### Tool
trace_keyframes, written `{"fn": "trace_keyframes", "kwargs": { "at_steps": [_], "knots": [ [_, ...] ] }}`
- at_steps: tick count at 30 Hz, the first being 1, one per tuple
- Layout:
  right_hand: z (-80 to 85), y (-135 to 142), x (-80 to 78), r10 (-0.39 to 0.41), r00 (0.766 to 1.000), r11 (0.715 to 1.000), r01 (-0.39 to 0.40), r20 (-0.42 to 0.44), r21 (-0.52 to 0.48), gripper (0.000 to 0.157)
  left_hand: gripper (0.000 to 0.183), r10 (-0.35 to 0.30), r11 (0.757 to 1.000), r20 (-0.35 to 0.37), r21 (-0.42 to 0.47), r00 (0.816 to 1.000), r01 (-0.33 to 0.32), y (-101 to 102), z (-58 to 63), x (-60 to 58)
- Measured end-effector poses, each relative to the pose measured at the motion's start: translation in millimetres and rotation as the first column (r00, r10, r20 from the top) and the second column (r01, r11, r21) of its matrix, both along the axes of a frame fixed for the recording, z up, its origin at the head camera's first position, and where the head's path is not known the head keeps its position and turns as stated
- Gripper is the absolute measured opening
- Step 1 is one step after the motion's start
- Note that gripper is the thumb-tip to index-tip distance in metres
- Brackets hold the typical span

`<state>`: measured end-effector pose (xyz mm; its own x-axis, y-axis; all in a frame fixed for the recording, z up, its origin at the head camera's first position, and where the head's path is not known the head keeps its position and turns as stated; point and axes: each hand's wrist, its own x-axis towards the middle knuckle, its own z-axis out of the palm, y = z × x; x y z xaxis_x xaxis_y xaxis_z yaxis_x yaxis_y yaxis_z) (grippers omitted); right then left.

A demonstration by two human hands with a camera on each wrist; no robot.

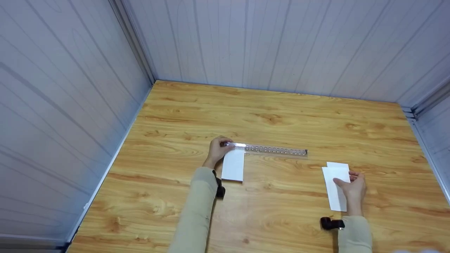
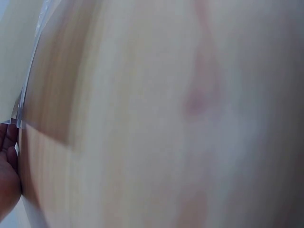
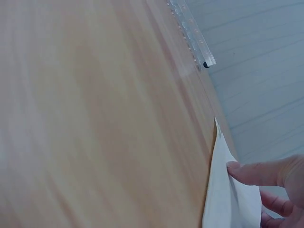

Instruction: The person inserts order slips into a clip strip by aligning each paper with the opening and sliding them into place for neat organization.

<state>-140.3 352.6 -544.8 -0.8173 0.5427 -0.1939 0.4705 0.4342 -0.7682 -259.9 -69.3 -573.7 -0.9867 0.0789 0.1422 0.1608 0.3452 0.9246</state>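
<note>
My left hand [image 1: 218, 150] pinches the left end of a long clear plastic strip [image 1: 274, 149] with a row of round bumps and a dark tip at its far end. A white paper slip [image 1: 232, 165] hangs toward me from under that end, close by the thumb. In the left wrist view, fingers [image 2: 8, 142] meet the strip's end at the left edge. Farther right, my right hand [image 1: 354, 189] holds two overlapping white paper slips [image 1: 335, 186], thumb on top and fingers behind. The right wrist view shows the thumb pressing the folded-looking white paper [image 3: 228, 194].
Everything is over a wood-grain tabletop [image 1: 270, 119]. Pale panelled walls stand at the back [image 1: 263, 45], left [image 1: 63, 105] and right. Black wrist straps [image 1: 219, 188] sit over both sleeves. The strip's dark-tipped end lies between the two hands.
</note>
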Motion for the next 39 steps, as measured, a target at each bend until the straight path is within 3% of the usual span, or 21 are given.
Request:
{"fn": "trace_keyframes", "kwargs": {
  "at_steps": [5, 9, 16, 25, 39],
  "knots": [
    [2.5, -0.3, 0.7, -0.029, 0.999, 0.999, 0.028, 0.037, 0.024, 0.062, 0.016, 0.0, 1.0, -0.016, -0.014, 1.0, 0.0, 0.0, 0.4, -0.4],
    [1.8, -1.9, 1.2, -0.044, 0.999, 0.997, 0.043, 0.018, 0.06, 0.058, 0.017, 0.003, 1.0, 0.002, -0.019, 1.0, -0.003, -0.2, 1.4, -0.2],
    [-0.3, -2.1, 0.6, -0.021, 0.998, 0.995, 0.026, -0.063, 0.092, 0.051, 0.017, 0.004, 1.0, 0.022, -0.015, 1.0, -0.004, -0.5, 2.8, 0.8],
    [3.7, -0.6, 2.2, -0.005, 0.999, 0.994, 0.009, -0.041, 0.107, 0.046, 0.016, -0.01, 0.999, -0.027, 0.035, 1.0, 0.011, -0.4, 1.3, 1.2],
    [12.0, -0.8, 3.9, 0.017, 0.999, 0.996, -0.014, -0.032, 0.086, 0.046, 0.018, -0.006, 1.0, -0.032, 0.014, 0.999, 0.006, -0.4, 0.7, 0.8]
  ]
}}
